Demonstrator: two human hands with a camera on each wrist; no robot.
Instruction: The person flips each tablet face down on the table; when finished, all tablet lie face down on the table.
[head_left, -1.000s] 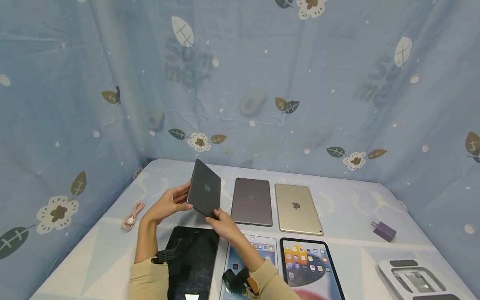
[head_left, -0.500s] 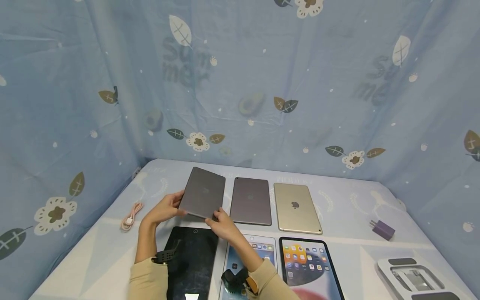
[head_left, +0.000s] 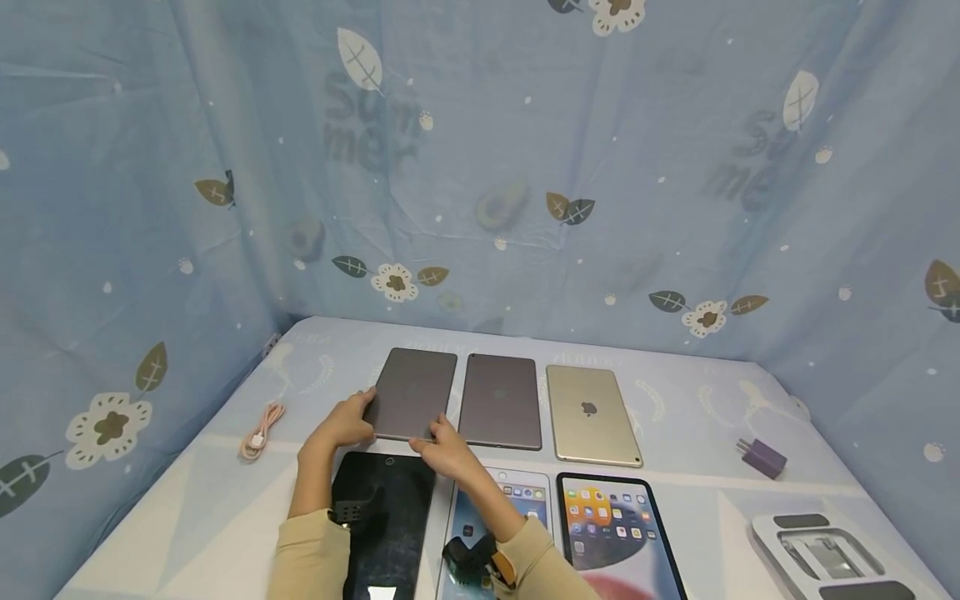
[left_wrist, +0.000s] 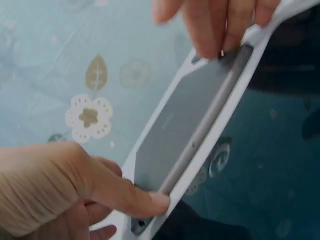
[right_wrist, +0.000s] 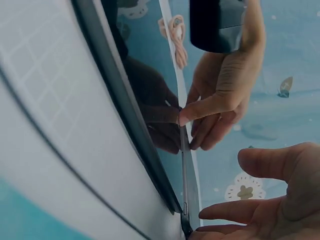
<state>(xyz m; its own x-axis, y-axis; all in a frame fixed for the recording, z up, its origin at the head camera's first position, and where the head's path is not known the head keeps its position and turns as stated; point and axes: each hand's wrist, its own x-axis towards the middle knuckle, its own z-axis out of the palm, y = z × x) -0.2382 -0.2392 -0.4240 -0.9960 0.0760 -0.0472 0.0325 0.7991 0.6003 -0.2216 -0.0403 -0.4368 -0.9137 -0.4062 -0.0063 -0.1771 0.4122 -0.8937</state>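
A dark grey tablet [head_left: 415, 393] lies back up at the far left of the table, the leftmost of three in the back row. My left hand [head_left: 347, 422] holds its near left corner, the thumb along the near edge and the fingers at the left side. With fingers fairly straight, my right hand [head_left: 447, 450] touches the near right part; in the right wrist view that hand's thumb [right_wrist: 265, 162] stands away from the tablet. To its right lie a second grey tablet [head_left: 501, 402] and a gold tablet [head_left: 594, 414], both back up.
Nearer to me lie a black-screened tablet [head_left: 386, 517], a white tablet [head_left: 528, 492] under my right forearm, and a lit black-framed tablet [head_left: 615, 525]. A pink cable [head_left: 262, 432] lies left, a purple charger plug [head_left: 762, 458] right. A white-grey stand [head_left: 828, 554] sits front right.
The dark grey tablet has gone from tilted up in both hands to flat on the table. My left hand has come down with it to the corner; the right thumb has lifted off.
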